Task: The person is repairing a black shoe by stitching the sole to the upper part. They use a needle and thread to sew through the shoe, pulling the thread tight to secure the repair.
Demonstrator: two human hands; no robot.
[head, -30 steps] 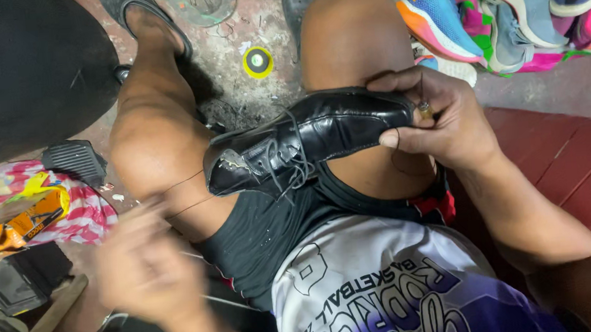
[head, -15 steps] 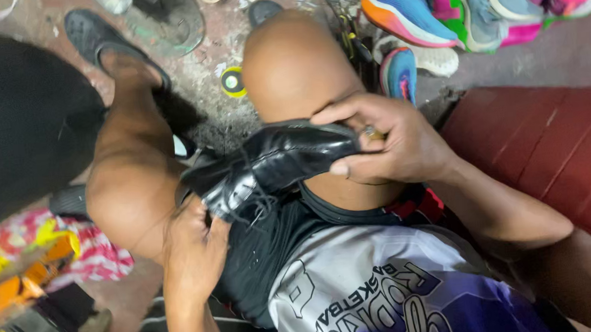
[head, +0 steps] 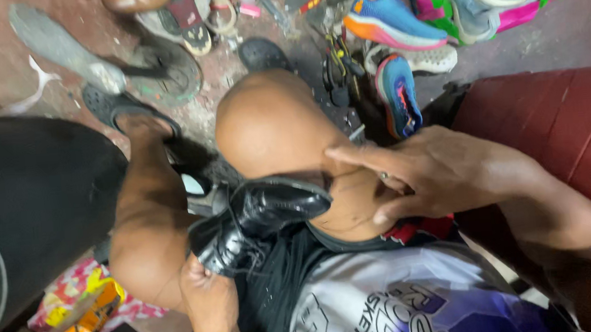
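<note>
A shiny black lace-up dress shoe [head: 258,221] lies across my lap between my bare knees, toe pointing lower left. My left hand [head: 207,299] grips it from below at the laced front. My right hand [head: 429,173] rests flat on my right knee, fingers spread, touching the shoe's heel end; a ring shows on one finger. I cannot make out a thread or tool in either hand.
Colourful sports shoes [head: 396,17] are piled at the top right, with a blue one [head: 397,95] by my knee. Sandals and loose soles [head: 161,71] litter the floor ahead. A red bench [head: 559,124] is at right, a yellow box [head: 76,324] at lower left.
The view has tipped forward and closer. My left hand came in from the lower left and took the shoe's front. My right hand loosened from the heel and spread over the knee.
</note>
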